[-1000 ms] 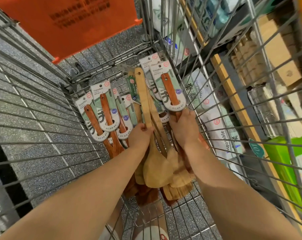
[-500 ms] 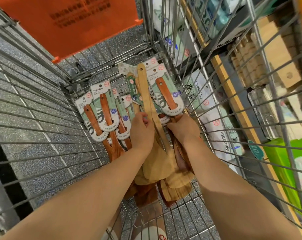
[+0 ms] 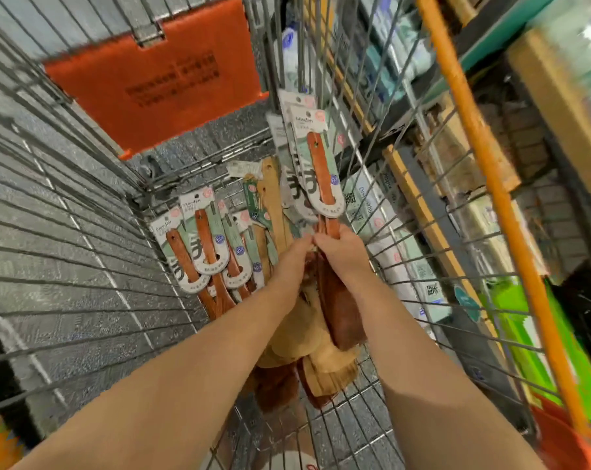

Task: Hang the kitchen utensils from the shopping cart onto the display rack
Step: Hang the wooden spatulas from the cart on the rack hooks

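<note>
Your right hand (image 3: 343, 254) is curled tight round the bundle of dark red-brown wooden spatulas (image 3: 321, 171). It grips the smooth handles just below their glossy card sleeves, which are pale green and white with rounded lower ends. The bundle stands nearly upright inside the silver wire shopping cart (image 3: 66, 184), close to its right wall, with the flat oblong blades hanging beneath your wrist. Your left hand (image 3: 292, 257) meets the right at the same handles. Only its back shows, so you cannot tell whether those fingers pinch the wood or merely touch it. Beneath both forearms lies a heap of pale, matt wooden spatulas (image 3: 273, 205), one long handle with a hole near its tip pointing away from you. Their broad blades are partly covered by your arms. To the left, more carded dark wooden spatulas (image 3: 202, 242) lie fanned on the cart's mesh bottom. A flat orange plastic flap (image 3: 158, 83) hangs on the far end wall, its dark print too blurred to read. Speckled grey floor (image 3: 50, 249) shows through the wires. Outside the right wall, an orange metal shelf post (image 3: 484, 171) and white packets (image 3: 365, 212) are smeared by blur
</note>
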`<state>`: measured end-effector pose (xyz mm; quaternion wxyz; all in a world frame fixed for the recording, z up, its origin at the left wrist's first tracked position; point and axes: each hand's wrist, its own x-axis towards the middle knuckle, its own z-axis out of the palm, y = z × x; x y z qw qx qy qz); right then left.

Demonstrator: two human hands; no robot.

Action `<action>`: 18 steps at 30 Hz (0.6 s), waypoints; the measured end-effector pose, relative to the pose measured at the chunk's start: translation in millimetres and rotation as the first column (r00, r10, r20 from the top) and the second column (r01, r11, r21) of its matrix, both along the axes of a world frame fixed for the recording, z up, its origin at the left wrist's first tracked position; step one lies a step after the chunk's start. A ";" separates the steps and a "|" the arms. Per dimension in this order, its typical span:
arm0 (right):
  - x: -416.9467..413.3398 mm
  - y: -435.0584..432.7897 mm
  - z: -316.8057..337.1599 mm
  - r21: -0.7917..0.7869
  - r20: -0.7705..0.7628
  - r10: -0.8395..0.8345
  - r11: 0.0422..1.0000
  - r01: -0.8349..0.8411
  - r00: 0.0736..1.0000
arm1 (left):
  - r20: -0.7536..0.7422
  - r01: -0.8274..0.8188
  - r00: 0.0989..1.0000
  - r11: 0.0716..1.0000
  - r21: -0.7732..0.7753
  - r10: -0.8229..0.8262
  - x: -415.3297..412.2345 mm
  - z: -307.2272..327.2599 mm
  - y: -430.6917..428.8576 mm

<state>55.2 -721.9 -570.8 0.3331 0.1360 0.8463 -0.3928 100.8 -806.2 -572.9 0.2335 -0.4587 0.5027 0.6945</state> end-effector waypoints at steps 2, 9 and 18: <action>0.8 -5.9 14.7 -0.042 0.021 -0.004 0.999 0.005 1.000 | -0.061 -0.095 0.993 0.986 0.137 0.105 -7.6 16.9 -6.1; 17.1 -25.7 81.6 -0.110 -0.113 0.052 0.992 -0.065 0.992 | -0.167 -0.003 0.985 0.985 0.173 0.032 -14.8 86.6 -25.8; 61.3 -19.4 198.0 -0.188 -0.381 0.035 0.975 -0.115 0.924 | -0.445 -0.038 0.894 0.998 0.042 0.053 42.6 185.9 -15.9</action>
